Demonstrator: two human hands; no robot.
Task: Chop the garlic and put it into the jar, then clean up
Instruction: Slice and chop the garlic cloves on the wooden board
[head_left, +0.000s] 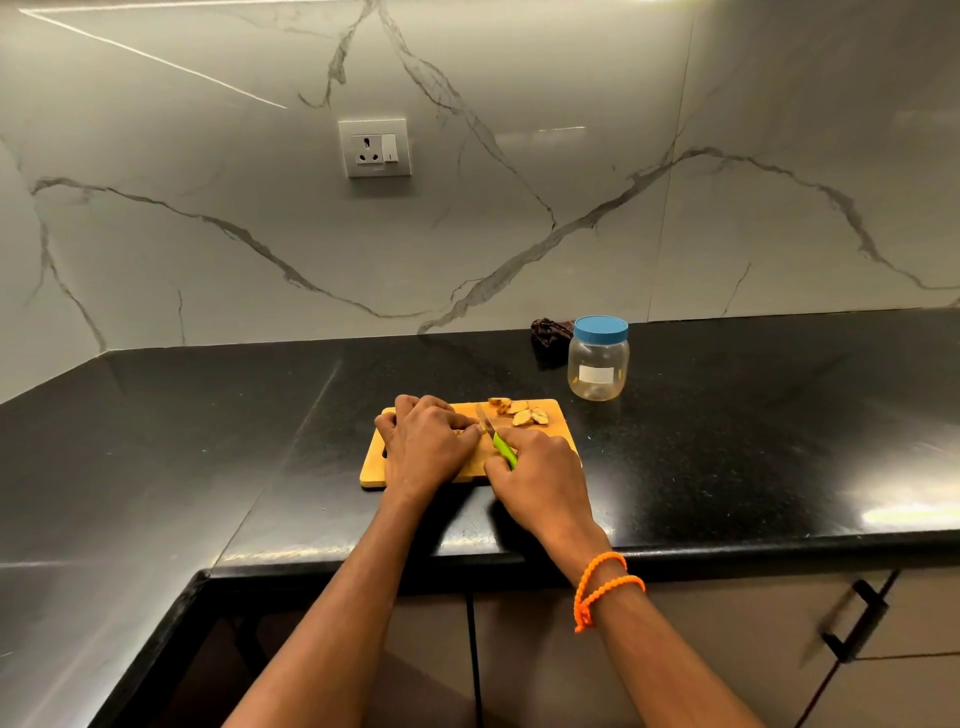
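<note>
- Right hand (540, 478) is wrapped round the green handle of the knife (497, 439), fingers curled tight on it, blade pointing away toward the back of the board (558, 423).
- Left hand (428, 441) sits on the board's left half, knuckles up, fingers bent and bunched together right beside the blade. There's a bit of pale stuff peeking out under the fingertips, so it looks like it's pinning a piece down, but honestly can't tell what exactly is under there.
- Cut garlic (519, 412) lies in a small pile at the far right corner of the board, past the blade tip and apart from both hands. Nobody's touching that pile.
- Jar (598, 364) stands on the black counter (208, 415) just behind and right of the board, blue lid on, looks see-through with nothing obvious inside.
- Dark crumpled cloth (550, 335) sits right behind the jar, against the marble wall.
- Orange beaded band (605, 584) on the right wrist.
</note>
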